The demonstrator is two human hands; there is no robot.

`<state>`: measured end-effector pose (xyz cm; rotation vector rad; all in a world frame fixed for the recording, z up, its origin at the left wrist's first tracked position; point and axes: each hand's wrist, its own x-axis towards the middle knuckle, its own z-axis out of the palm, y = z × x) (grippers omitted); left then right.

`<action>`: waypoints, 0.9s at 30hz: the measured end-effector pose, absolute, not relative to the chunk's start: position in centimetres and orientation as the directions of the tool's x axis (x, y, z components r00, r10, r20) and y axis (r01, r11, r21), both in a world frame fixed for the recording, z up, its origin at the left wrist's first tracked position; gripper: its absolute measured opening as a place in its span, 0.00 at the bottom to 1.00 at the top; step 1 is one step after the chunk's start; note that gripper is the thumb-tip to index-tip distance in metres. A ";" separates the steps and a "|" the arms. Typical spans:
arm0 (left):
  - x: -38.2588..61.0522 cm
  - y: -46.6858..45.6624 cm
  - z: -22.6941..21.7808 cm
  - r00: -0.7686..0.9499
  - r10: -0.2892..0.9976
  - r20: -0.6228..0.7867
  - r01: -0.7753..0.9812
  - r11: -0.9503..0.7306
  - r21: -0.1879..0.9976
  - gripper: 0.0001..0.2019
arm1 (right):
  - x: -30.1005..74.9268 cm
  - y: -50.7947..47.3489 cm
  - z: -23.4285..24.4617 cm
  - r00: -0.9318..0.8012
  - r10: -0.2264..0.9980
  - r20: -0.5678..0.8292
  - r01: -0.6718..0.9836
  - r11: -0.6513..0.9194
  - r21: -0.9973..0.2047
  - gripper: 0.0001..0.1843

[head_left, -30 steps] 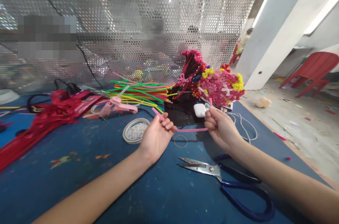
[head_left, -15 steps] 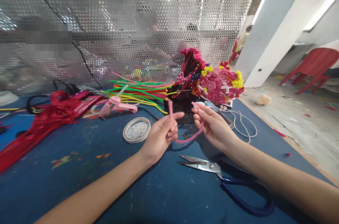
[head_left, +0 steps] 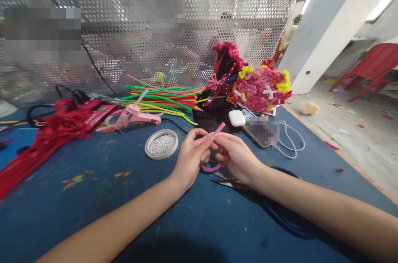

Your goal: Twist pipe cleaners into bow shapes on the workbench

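Note:
My left hand (head_left: 192, 157) pinches a pink pipe cleaner (head_left: 212, 168), its thumb lying along the strip. Meeting it fingertip to fingertip, my right hand (head_left: 234, 153) is closed on the same pipe cleaner. One end pokes up between the hands, and a loop of it hangs below them. Scissors (head_left: 228, 183) with dark blue handles lie partly beneath my right hand and forearm. Left of my left hand sits a round dish (head_left: 161, 144) of small white beads.
Behind the dish stands a pink glue gun (head_left: 137, 117), near a pile of coloured pipe cleaners (head_left: 164, 103). Fuzzy flowers (head_left: 258, 88), a phone (head_left: 259, 132) and a white earbud case (head_left: 236, 118) are at back right. Red ribbons (head_left: 59, 134) lie left; perforated metal (head_left: 192, 47) rises behind.
My right hand has moved left to meet my left hand, bringing the pipe cleaner's ends together into a closed loop. The earbud case and phone now show more fully.

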<state>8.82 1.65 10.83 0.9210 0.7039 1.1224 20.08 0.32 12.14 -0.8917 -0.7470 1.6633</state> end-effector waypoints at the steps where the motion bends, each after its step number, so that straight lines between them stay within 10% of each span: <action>1: 8.8 1.7 10.8 0.274 0.962 -0.015 -0.450 0.142 0.882 0.11 | 20.0 0.3 12.1 -0.172 0.969 -0.178 -0.509 -0.242 -0.826 0.07; 13: 8.9 1.7 10.2 0.260 0.959 -0.109 -0.508 0.232 0.830 0.11 | 20.8 0.5 11.4 0.026 0.981 -0.193 -0.421 -0.164 -0.892 0.18; 27: 8.7 2.2 9.7 0.180 0.979 -0.096 -0.471 0.172 0.865 0.10 | 20.5 0.1 10.9 -0.114 0.983 -0.141 -0.370 -0.174 -0.912 0.09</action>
